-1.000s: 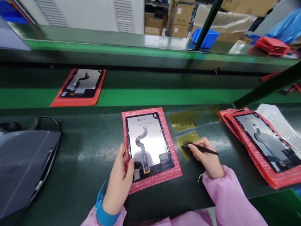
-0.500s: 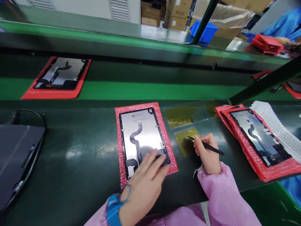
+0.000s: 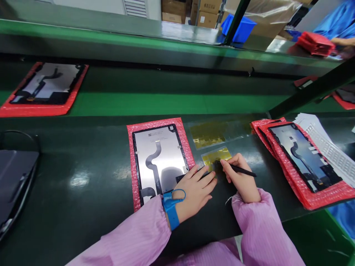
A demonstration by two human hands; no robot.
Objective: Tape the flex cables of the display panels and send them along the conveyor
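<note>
To the left of our left hand (image 3: 192, 194), beyond the wrist, we have a broad stretch of dark bench (image 3: 94, 159) reaching to a grey case (image 3: 16, 177). The bench's near edge runs below our fingers, close under the right sleeve (image 3: 266, 221). Right of our right hand (image 3: 243, 183), a strip of bench separates it from a stack of red wrap (image 3: 313, 201) with another panel (image 3: 285, 138) on top. Ahead of the right fingers, a longer piece of yellow film (image 3: 206, 135) lies flat; farther off rises the green ledge.

The near panel (image 3: 144, 151) lies just beyond and left of our left fingers, flat on red bubble wrap (image 3: 183, 137). Its back is silvery with a black border, and a grey ribbon (image 3: 150, 162) curves down it in an S.

Our left fingers are extended, slightly apart, laid across the panel's lower right corner and reaching to the small yellow film (image 3: 217, 154); we cannot tell how firmly they press. Our right fingers are pinched around a slim black tool (image 3: 244, 170), its tip at that film, just right of the left fingertips.
</note>
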